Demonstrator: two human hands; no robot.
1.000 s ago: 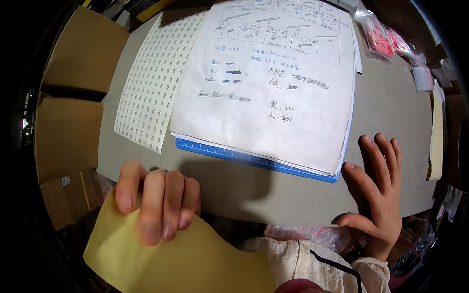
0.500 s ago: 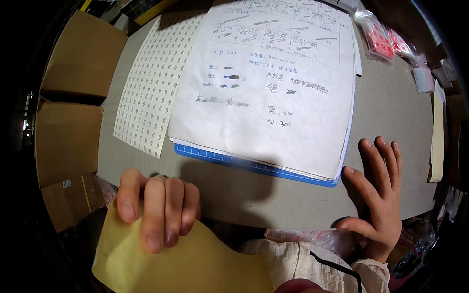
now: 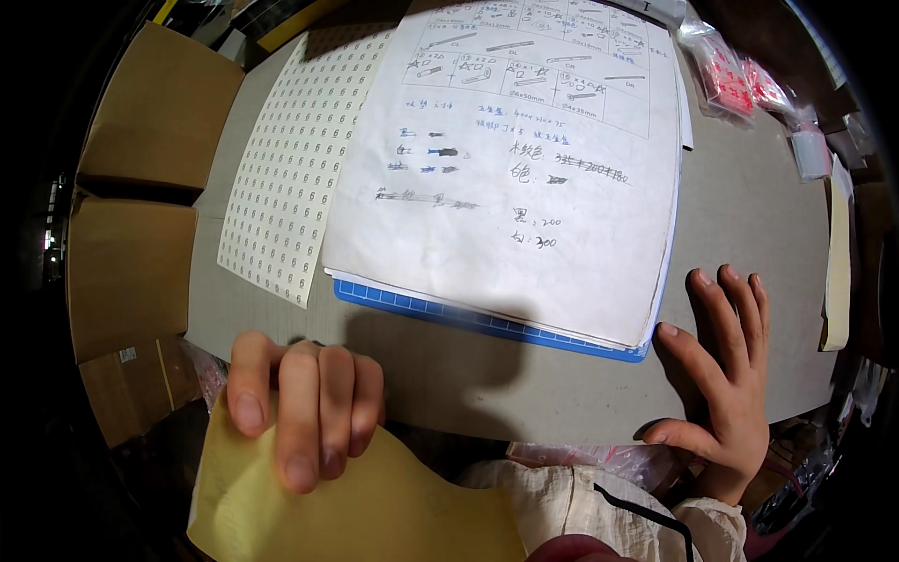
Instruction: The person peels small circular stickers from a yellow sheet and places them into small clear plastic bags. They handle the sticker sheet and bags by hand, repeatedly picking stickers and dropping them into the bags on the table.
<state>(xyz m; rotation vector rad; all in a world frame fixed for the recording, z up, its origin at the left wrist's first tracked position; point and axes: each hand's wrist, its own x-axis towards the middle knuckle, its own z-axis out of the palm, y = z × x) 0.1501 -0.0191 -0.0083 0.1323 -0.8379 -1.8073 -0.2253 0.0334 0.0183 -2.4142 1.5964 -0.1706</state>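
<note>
At the lower left, my left hand [image 3: 314, 407] has its fingers curled over the upper edge of a yellow sheet of paper [image 3: 375, 515]. The sheet hangs in front of the table's near edge, bulging a little, and its bottom runs out of view. My right hand [image 3: 730, 384] rests on the table with fingers spread and nothing in it, close to the lower right corner of a paper stack. That stack of white sheets [image 3: 421, 234], with drawings and handwriting, lies on a blue gridded board [image 3: 412, 300].
Left of the stack lies a pale sheet [image 3: 272, 187] printed with rows of small marks. Brown cardboard boxes [image 3: 136, 272] line the left side. Clear bags with red contents [image 3: 721, 80] lie at the back right of the grey table [image 3: 581, 403], near a yellowish strip [image 3: 836, 262].
My left hand has sunk slightly with the yellow sheet, whose left edge has shifted a little to the right. My right hand stays on the table.
</note>
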